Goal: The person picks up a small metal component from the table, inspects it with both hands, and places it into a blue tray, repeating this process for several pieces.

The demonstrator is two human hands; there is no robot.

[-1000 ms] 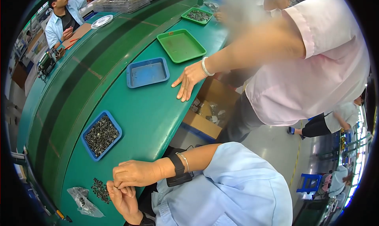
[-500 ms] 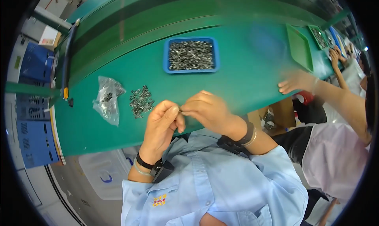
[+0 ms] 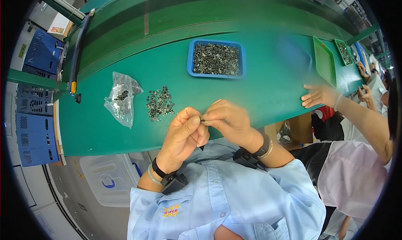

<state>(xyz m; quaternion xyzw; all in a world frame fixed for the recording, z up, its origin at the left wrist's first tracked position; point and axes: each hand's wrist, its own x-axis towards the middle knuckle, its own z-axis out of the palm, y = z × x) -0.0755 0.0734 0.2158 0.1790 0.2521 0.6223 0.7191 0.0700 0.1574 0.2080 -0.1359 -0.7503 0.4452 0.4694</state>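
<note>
Small dark part [image 3: 202, 121] sits between the meeting fingertips of the left hand [image 3: 184, 133] and right hand [image 3: 229, 119], just over the near edge of the green desk [image 3: 92, 135]; both appear closed in a fine pinch on it, other fingers loosely curled; since a second ago the view has swung left while the fingertips stay together, so close handling seems to continue; at left lie a loose pile [image 3: 159, 104] and a clear bag [image 3: 121, 114], a filled blue tray [image 3: 190, 59] farther off; a co-worker's hand [image 3: 320, 96] is at right; a translucent box [image 3: 111, 169] stands below, near left.
</note>
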